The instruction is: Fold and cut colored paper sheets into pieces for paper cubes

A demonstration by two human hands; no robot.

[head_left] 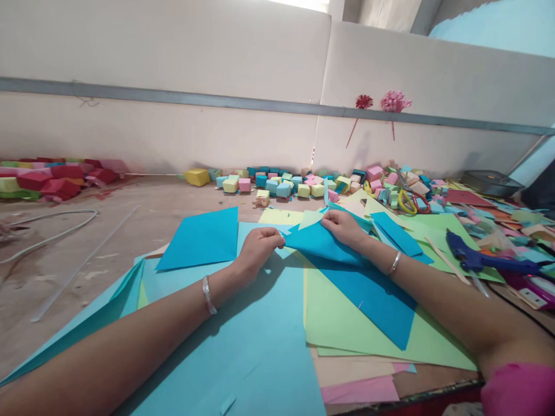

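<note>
The blue sheet [315,240] was taut between my hands, its point pinched in my left hand [259,249], its upper edge gripped by my right hand [344,228], seemingly for control, with green paper [336,323] lying below them.

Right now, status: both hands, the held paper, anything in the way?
Left hand pinching blue paper at its corner; right hand gripping its upper edge. Nothing blocking; glue gun lies apart, to the right.
</note>
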